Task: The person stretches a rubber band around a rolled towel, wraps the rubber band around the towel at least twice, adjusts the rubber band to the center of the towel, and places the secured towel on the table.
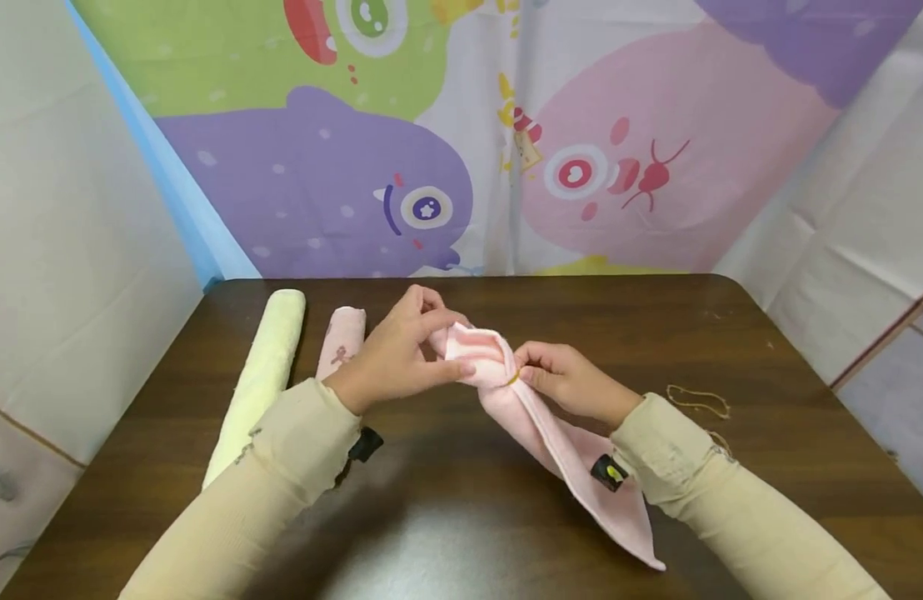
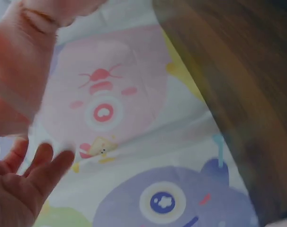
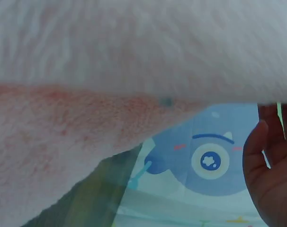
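A pink towel is held up at a slant over the table, bunched at its upper end, with a loose corner trailing toward the front. My left hand grips the bunched end between thumb and fingers. A thin yellow rubber band circles the towel below that end, and my right hand pinches it at the towel's edge. In the right wrist view the towel fills the upper part, close to the lens.
On the left of the dark wooden table lie a rolled pale yellow towel and a rolled pink patterned towel. A loose rubber band lies beyond the right forearm. Behind the table hangs a cartoon-print cloth.
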{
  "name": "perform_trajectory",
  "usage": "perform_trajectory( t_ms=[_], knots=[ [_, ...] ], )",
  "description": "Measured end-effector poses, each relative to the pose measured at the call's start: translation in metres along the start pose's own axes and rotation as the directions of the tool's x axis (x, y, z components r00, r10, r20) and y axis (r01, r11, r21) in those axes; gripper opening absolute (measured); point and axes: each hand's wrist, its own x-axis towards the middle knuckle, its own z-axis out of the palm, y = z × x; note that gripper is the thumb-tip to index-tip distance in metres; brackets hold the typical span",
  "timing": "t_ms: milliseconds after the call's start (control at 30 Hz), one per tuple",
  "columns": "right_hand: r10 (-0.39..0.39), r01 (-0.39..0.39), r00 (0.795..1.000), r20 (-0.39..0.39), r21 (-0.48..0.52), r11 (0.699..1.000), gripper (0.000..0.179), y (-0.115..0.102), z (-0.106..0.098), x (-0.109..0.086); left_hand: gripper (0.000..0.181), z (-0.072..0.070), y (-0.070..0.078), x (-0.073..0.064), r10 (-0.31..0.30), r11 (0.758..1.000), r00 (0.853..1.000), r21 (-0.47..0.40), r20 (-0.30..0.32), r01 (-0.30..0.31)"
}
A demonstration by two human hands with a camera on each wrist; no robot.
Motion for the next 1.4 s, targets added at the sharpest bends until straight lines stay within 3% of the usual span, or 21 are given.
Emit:
perform_trajectory(
  t_ms=[67, 133, 200, 267, 300, 333, 367, 400, 500, 600, 800, 867, 967, 1067, 1167, 1233, 1333, 1400],
  knots=[
    [0.07, -0.07, 0.998, 0.004, 0.041, 0.997, 0.009, 0.0, -0.002, 0.003, 0.051, 0.001, -0.002, -0.002, 0.068, 0.997, 0.997, 0.031, 0.04, -0.07],
    [0.11, -0.111, 0.994, 0.019, 0.095, 0.989, 0.009, 0.0, -0.004, 0.005, 0.057, 0.004, -0.003, -0.002, 0.171, 0.983, 0.983, 0.054, 0.062, -0.174],
    [0.137, -0.142, 0.99, 0.043, 0.146, 0.979, 0.011, 0.001, -0.004, 0.007, 0.054, 0.007, -0.004, -0.001, 0.302, 0.95, 0.951, 0.061, 0.069, -0.307],
    [0.156, -0.166, 0.985, 0.067, 0.179, 0.97, 0.012, 0.001, -0.004, 0.008, 0.04, 0.009, -0.005, 0.001, 0.424, 0.901, 0.904, 0.078, 0.057, -0.427],
    [0.163, -0.175, 0.984, 0.077, 0.186, 0.967, 0.012, 0.001, -0.004, 0.008, 0.031, 0.01, -0.006, 0.002, 0.459, 0.882, 0.887, 0.087, 0.052, -0.462],
    [0.171, -0.184, 0.981, 0.087, 0.181, 0.966, 0.012, 0.002, -0.005, 0.009, 0.024, 0.01, -0.007, 0.002, 0.473, 0.876, 0.88, 0.075, 0.054, -0.476],
    [0.177, -0.192, 0.979, 0.097, 0.176, 0.965, 0.013, 0.002, -0.005, 0.009, 0.02, 0.01, -0.007, 0.002, 0.464, 0.883, 0.883, 0.045, 0.066, -0.467],
    [0.178, -0.193, 0.979, 0.102, 0.171, 0.966, 0.013, 0.002, -0.004, 0.009, 0.019, 0.009, -0.007, 0.002, 0.432, 0.9, 0.897, 0.014, 0.092, -0.435],
    [0.174, -0.192, 0.978, 0.12, 0.166, 0.967, 0.013, 0.001, -0.004, 0.007, 0.025, 0.006, -0.007, 0.0, 0.292, 0.956, 0.938, -0.042, 0.187, -0.289],
    [0.174, -0.192, 0.979, 0.11, 0.179, 0.965, 0.013, 0.001, -0.004, 0.007, 0.039, 0.003, -0.008, -0.003, 0.189, 0.982, 0.957, -0.028, 0.219, -0.187],
    [0.158, -0.165, 0.986, 0.053, 0.166, 0.972, 0.011, 0.003, -0.006, 0.008, 0.027, 0.005, -0.015, -0.006, 0.146, 0.989, 0.987, -0.024, 0.063, -0.145],
    [0.1, -0.1, 0.995, 0.008, 0.147, 0.984, 0.011, 0.001, -0.005, 0.007, 0.024, 0.003, -0.016, -0.006, 0.119, 0.992, 0.993, -0.046, 0.029, -0.117],
    [-0.068, 0.071, 0.996, -0.051, 0.064, 0.995, 0.021, -0.005, -0.001, 0.007, 0.023, 0.002, -0.016, -0.006, 0.088, 0.992, 0.996, -0.088, 0.02, -0.086],
    [-0.291, 0.282, 0.953, -0.087, -0.102, 0.954, 0.03, -0.01, 0.004, 0.007, 0.022, 0.0, -0.013, -0.006, 0.075, 0.989, 0.997, -0.13, 0.03, -0.07],
    [-0.48, 0.442, 0.872, -0.1, -0.261, 0.858, 0.03, -0.014, 0.007, 0.008, 0.022, -0.001, -0.01, -0.006, 0.067, 0.981, 0.997, -0.188, 0.046, -0.058],
    [-0.556, 0.499, 0.826, -0.094, -0.338, 0.798, 0.025, -0.015, 0.007, 0.008, 0.023, -0.001, -0.009, -0.007, 0.072, 0.975, 0.996, -0.215, 0.059, -0.058],
    [-0.636, 0.559, 0.77, -0.042, -0.437, 0.705, 0.005, -0.016, 0.005, 0.008, 0.023, 0.0, -0.007, -0.007, 0.086, 0.968, 0.993, -0.245, 0.08, -0.064],
    [-0.676, 0.583, 0.737, -0.003, -0.502, 0.638, 0.014, -0.017, 0.003, 0.006, 0.023, 0.001, -0.006, -0.007, 0.088, 0.966, 0.992, -0.251, 0.087, -0.064]
  ],
)
